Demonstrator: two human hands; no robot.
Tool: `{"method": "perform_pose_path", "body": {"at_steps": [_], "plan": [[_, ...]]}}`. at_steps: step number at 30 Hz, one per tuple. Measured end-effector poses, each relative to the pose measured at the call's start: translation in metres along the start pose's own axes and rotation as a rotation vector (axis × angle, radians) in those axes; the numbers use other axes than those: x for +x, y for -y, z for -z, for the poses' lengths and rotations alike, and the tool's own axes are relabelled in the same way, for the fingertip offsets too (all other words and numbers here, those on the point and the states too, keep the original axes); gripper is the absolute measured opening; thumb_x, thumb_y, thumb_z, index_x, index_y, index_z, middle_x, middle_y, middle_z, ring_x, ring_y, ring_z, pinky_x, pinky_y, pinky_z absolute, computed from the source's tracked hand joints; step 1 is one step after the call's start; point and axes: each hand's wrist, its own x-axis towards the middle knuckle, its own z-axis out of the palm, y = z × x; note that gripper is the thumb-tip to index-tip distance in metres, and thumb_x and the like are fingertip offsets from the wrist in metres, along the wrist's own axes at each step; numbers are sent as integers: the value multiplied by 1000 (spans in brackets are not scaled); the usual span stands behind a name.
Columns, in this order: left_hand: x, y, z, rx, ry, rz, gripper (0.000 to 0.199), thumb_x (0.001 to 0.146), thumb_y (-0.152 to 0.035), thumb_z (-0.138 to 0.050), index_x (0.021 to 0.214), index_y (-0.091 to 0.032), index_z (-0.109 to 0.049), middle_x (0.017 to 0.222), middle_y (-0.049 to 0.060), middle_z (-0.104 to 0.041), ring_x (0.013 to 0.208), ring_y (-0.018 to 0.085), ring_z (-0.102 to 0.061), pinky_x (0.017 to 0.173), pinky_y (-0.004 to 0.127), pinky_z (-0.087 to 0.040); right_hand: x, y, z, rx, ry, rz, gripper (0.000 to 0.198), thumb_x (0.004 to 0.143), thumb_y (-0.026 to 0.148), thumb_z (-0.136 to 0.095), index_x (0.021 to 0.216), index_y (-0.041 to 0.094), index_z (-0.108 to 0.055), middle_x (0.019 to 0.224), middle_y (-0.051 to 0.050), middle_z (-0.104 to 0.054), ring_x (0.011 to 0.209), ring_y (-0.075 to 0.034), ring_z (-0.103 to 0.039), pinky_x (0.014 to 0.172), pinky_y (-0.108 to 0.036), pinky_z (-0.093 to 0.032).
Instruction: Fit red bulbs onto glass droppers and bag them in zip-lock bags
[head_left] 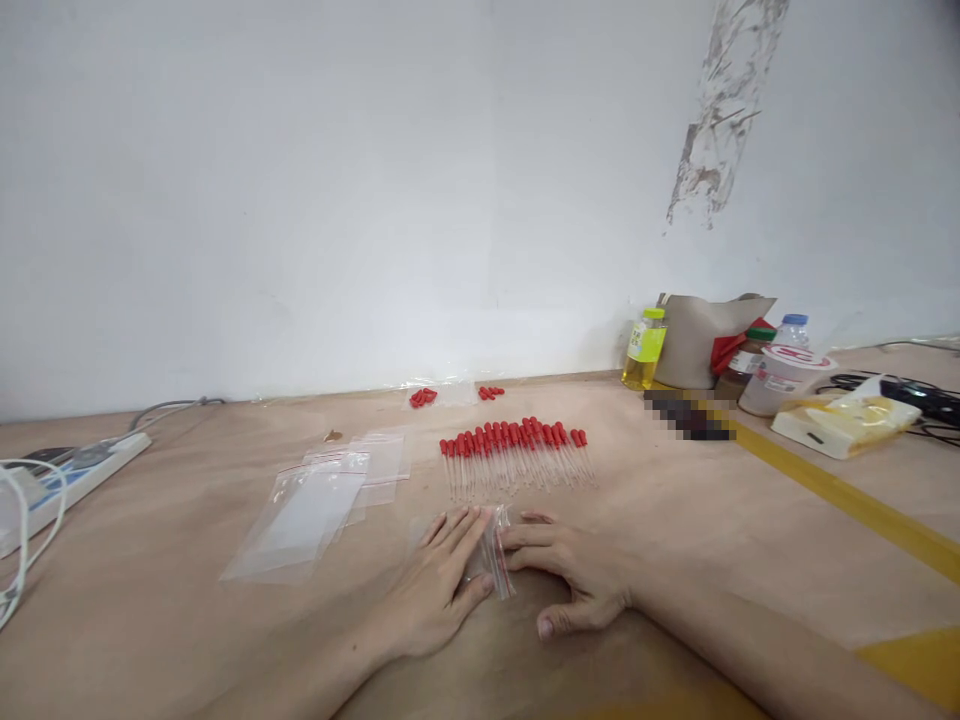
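Observation:
A small clear zip bag (480, 562) with a red seal line lies on the tabletop in front of me. My left hand (439, 590) rests flat over it, fingers stretched out and thumb apart. At the bag's sealed edge, the fingertips of my right hand (577, 572) touch the red line, with the thumb spread away. Just beyond both hands is a row of thin clear droppers (517, 445) with red rubber bulbs, bulbs facing the wall. To the left, several clear zip bags (315, 510) overlap. What the bag under my hand contains is hidden.
Two small groups of loose red bulbs, the left pile (422, 398) and right pile (491, 393), lie near the wall. A power strip (112, 470) is at far left. At right stand a yellow-capped bottle (643, 350), a lidded cup (784, 380) and a tissue pack (844, 420).

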Motion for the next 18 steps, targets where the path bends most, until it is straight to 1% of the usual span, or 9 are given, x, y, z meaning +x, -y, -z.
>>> {"method": "perform_pose_path", "body": {"at_steps": [4,7,10,13,14,16,18], "plan": [[-2,4,2,-58,1,9,57,90,-44,-28,139,-21,-10,143,5,-19,131,21,-16,107,43,-17,-3,-3,0,-45,1,-80,50,71,52,-54,109,19,-50,123,-10,-48,110,-23,-44,100,-45,-13],[-6,11,12,-114,40,17,52,90,-43,-31,137,-23,-19,142,4,-24,130,21,-21,106,41,-22,-7,-7,0,-72,14,-109,61,68,52,-57,118,19,-47,123,-10,-47,111,-23,-43,100,-43,-14],[-12,20,25,-138,104,-27,49,88,-42,-36,135,-26,-27,139,4,-31,127,21,-28,104,41,-26,-9,-11,0,-76,39,-136,70,69,51,-57,128,19,-39,125,-11,-46,114,-22,-40,99,-40,-19],[-17,27,30,-150,141,-86,48,88,-40,-39,133,-27,-30,138,3,-32,126,22,-29,103,41,-27,-9,-12,2,-97,79,-107,68,71,50,-56,130,23,-37,131,-11,-40,118,-24,-36,99,-42,-18],[-18,28,30,-152,128,-93,47,88,-40,-40,133,-27,-32,138,4,-32,126,22,-29,103,42,-27,-9,-11,4,-107,83,-90,65,71,51,-56,129,26,-39,134,-11,-36,120,-25,-35,99,-44,-17],[-20,29,28,-154,59,-85,45,87,-39,-41,130,-27,-36,138,4,-33,125,22,-31,102,42,-28,-8,-10,6,-111,67,-59,60,71,51,-57,125,29,-43,138,-10,-30,121,-26,-33,98,-46,-16],[-22,30,25,-155,3,-65,42,87,-39,-43,127,-28,-41,136,3,-37,123,22,-35,101,41,-31,-10,-8,8,-83,42,-57,56,70,51,-58,120,31,-49,140,-10,-26,121,-26,-33,99,-47,-16]]}}
